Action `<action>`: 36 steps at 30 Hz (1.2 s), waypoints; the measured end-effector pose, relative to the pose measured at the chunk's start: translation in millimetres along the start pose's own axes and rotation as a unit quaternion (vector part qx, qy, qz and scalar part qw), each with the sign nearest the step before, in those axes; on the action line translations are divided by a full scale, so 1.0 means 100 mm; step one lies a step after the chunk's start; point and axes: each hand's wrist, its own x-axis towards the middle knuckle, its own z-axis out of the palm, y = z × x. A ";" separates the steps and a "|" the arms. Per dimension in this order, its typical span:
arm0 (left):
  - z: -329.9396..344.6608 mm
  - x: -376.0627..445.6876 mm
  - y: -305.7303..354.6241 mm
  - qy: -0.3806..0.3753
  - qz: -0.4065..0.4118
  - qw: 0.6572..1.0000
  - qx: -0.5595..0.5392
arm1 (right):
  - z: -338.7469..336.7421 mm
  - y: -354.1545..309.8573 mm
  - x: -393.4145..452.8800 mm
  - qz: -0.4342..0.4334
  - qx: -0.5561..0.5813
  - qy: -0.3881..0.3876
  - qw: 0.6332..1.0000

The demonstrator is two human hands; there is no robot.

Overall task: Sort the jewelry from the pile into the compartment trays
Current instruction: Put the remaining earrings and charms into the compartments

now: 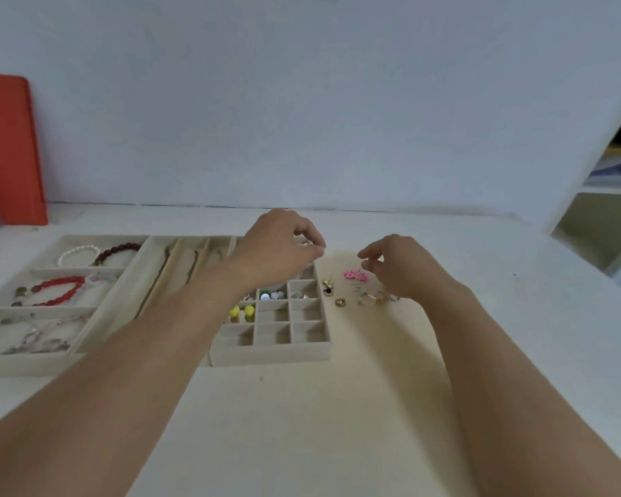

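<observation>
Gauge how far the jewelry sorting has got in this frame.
Well along. Bracelets lie in the left tray, chains in the middle tray, and small pieces fill several cells of the grid tray. The left hand pinches over the grid; what it holds is too small to tell. The right hand hovers over the remaining pile, including pink flower pieces.

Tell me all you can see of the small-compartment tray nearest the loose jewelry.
The small-compartment tray is a beige, fabric-looking rectangle split by thin walls into a grid of small square cells. It lies flat on the white table, right of the long-slot tray, left of the loose pile. The near rows look empty; middle cells hold yellow pieces, a green and white piece and small metal bits. The left hand hovers over its far end, hiding those cells.
</observation>
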 end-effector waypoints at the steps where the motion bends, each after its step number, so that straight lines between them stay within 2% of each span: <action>1: 0.04 0.03 0.02 -0.003 -0.001 1.000 0.005 | 0.02 0.01 0.02 0.004 -0.012 -0.007 1.000; 4: 0.14 0.09 0.01 -0.016 -0.013 1.000 0.013 | 0.07 0.04 0.07 0.016 -0.039 -0.032 0.999; 13: 0.09 0.14 -0.09 -0.037 -0.034 0.999 0.004 | 0.09 -0.02 0.04 0.025 0.025 -0.054 0.998; 18: 0.07 0.12 -0.10 -0.047 -0.034 0.998 -0.010 | 0.10 -0.07 -0.03 0.022 0.113 -0.024 0.993; 23: 0.06 0.11 -0.07 -0.047 -0.021 0.998 -0.020 | 0.04 -0.11 -0.06 -0.020 0.130 0.046 0.990; 28: 0.03 0.12 -0.07 -0.039 -0.019 0.998 -0.037 | -0.03 -0.19 -0.10 -0.037 0.280 0.052 0.958; 36: -0.02 0.11 -0.04 -0.025 -0.016 0.995 -0.092 | -0.04 -0.29 -0.15 -0.070 0.361 0.021 0.930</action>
